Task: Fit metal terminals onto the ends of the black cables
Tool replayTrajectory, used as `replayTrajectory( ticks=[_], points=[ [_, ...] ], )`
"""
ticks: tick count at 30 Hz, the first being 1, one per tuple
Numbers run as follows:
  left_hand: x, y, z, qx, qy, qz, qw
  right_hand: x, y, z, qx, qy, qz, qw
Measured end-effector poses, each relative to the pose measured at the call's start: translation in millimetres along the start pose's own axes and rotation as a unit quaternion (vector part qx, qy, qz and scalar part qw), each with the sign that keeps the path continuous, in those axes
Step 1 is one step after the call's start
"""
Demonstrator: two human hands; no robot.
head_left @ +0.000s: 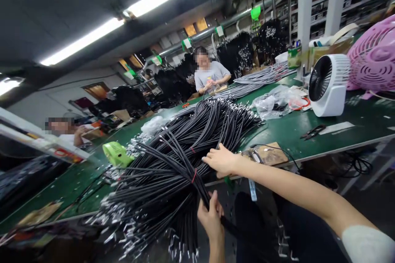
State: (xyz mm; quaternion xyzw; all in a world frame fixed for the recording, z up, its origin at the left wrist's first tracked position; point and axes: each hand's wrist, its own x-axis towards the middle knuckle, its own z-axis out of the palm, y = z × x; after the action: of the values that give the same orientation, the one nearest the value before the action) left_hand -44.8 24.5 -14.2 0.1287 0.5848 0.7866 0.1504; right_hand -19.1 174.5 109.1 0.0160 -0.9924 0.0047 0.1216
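My left hand [211, 213] is closed around a bundle of black cables [202, 189], which is tied with a red band [194, 175]. The bundle fans out up and to the left, with bare silvery tips. My right hand [221, 161] reaches over from the right, its fingers stretched out against the large pile of black cables [212, 125]. Whether those fingertips press on a cable is hard to make out. More cables hang over the table's near edge, their bent metal ends [182, 246] pointing down.
On the green table [364, 131] are a white fan [330, 86], a pink fan [375, 55], a small green fan [116, 154], pliers [313, 132], plastic bags [274, 100] and a wooden board [270, 154]. One person [211, 74] sits across the table, another [66, 131] at the far left.
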Motion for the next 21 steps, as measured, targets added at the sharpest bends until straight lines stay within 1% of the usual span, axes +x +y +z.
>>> replayTrajectory(
  ticks=[2, 3, 6, 10, 12, 15, 18, 20, 21],
  points=[
    [-2, -4, -8.6, 0.013, 0.036, 0.025, 0.999, 6, -4, 5, -0.002, -0.014, -0.014, 1.0],
    [-1, -5, -12.4, 0.024, 0.038, 0.035, 0.998, 7, -6, 7, -0.004, -0.018, -0.014, 1.0],
    [2, -6, -17.4, 0.058, 0.002, 0.042, 0.997, 1, -12, 9, -0.007, -0.023, -0.013, 1.0],
    [9, 3, -10.0, 0.058, -0.02, 0.034, 0.998, -8, -10, 11, -0.013, -0.032, -0.05, 0.998],
    [15, 8, -4.6, 0.051, -0.021, 0.031, 0.998, -6, -5, 14, -0.019, -0.02, -0.037, 0.999],
    [17, 14, 1.9, 0.04, -0.024, 0.034, 0.998, -4, -3, 14, -0.021, -0.022, -0.033, 0.999],
    [10, 22, 5.9, 0.032, -0.036, 0.032, 0.998, -8, -4, 3, 0.011, -0.034, -0.042, 0.998],
    [5, 33, 7.6, 0.032, -0.053, 0.041, 0.997, -9, -4, -12, 0.081, -0.045, -0.056, 0.994],
    [3, 42, 8.7, 0.038, -0.062, 0.061, 0.996, -8, -3, -20, 0.127, -0.048, -0.063, 0.989]
  ],
)
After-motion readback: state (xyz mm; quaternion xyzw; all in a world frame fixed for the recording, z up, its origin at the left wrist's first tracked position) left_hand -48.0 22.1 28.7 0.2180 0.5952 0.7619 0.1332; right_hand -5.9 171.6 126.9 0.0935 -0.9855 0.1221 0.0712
